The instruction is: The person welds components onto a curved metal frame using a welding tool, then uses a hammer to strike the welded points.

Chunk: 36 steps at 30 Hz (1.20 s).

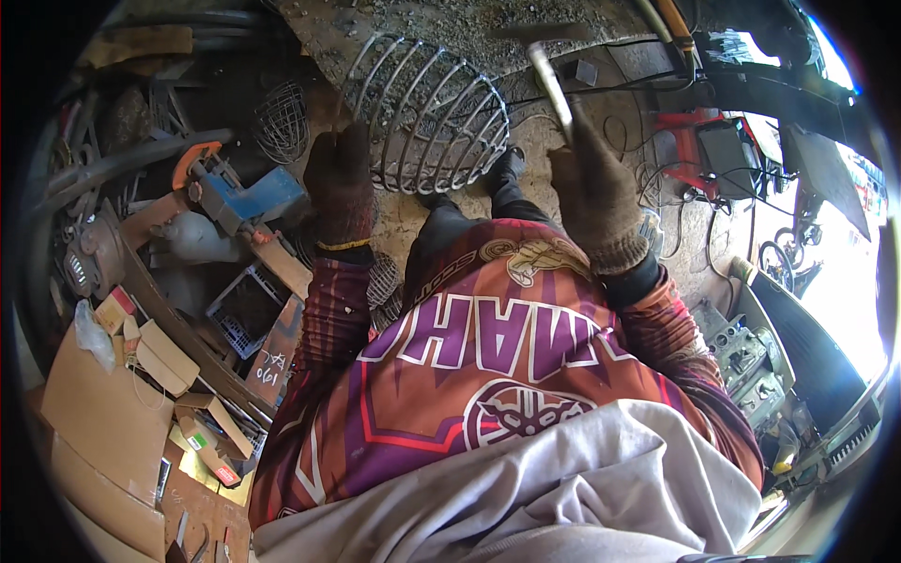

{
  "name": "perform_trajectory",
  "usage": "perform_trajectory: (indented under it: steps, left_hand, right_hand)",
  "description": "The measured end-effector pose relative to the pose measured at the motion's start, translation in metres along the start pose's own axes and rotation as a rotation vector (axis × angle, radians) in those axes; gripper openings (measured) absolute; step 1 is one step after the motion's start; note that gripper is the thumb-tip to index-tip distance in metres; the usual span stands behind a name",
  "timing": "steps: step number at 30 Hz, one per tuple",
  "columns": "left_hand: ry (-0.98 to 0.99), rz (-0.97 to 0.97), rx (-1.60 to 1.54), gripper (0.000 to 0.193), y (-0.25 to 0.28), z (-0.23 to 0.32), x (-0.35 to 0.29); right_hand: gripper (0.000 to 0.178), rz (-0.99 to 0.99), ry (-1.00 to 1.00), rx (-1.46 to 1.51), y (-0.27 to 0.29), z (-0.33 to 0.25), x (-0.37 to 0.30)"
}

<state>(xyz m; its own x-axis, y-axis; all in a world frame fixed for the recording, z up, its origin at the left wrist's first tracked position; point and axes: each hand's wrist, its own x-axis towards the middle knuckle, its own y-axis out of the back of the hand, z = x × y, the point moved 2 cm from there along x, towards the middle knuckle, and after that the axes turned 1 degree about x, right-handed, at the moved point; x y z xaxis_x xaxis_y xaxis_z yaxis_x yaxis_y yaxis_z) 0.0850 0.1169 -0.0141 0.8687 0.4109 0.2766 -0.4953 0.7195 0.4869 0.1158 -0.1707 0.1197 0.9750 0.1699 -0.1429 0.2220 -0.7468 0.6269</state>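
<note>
the grey surface point(324, 23) is strewn with gritty debris point(469, 28); a wire basket point(439, 131) overlaps its edge, contact unclear. on the brown floor point(540, 169) lie dark cables point(710, 239), near a red-and-black machine point(721, 155).

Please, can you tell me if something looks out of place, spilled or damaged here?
Mostly untidiness: grey grit lies scattered over the flat surface by the wire basket, looking like spilled debris. At lower left, an open cardboard box sits askew among clutter, flaps spread. The wire basket shows no obvious damage.
</note>
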Motion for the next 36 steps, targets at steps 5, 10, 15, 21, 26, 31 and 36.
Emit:
perform_trajectory:
  steps: [5, 10, 15, 21, 26, 31, 36]
  left_hand:
    - [-0.357, -0.039, 0.375, 0.027, 0.016, 0.027, 0.003]
    - [0.153, 0.060, -0.156, 0.012, 0.038, 0.016, 0.001]
    - [-0.272, 0.116, 0.447, 0.011, 0.053, 0.056, 0.014]
    - [-0.164, 0.178, 0.416, 0.024, 0.065, 0.050, 0.015]
    - [-0.168, 0.216, 0.323, 0.033, 0.059, 0.048, 0.015]
    - [-0.206, 0.168, 0.300, 0.030, 0.049, 0.039, 0.020]
    - [-0.152, 0.045, 0.245, 0.026, 0.046, 0.032, 0.025]
  right_hand:
    - [0.042, 0.089, -0.062, 0.255, 0.002, 0.026, 0.000]
    - [0.043, 0.093, -0.387, 0.536, 0.009, 0.049, 0.011]
    - [0.046, -0.046, -0.316, 0.551, 0.019, 0.061, 0.033]
    - [0.046, 0.011, -0.201, 0.510, 0.025, 0.043, 0.043]
    - [0.045, 0.004, -0.113, 0.501, 0.017, 0.044, 0.025]
    - [0.047, -0.086, -0.184, 0.411, 0.019, 0.041, 0.034]
    - [0.050, -0.091, -0.226, 0.317, 0.034, 0.044, 0.067]
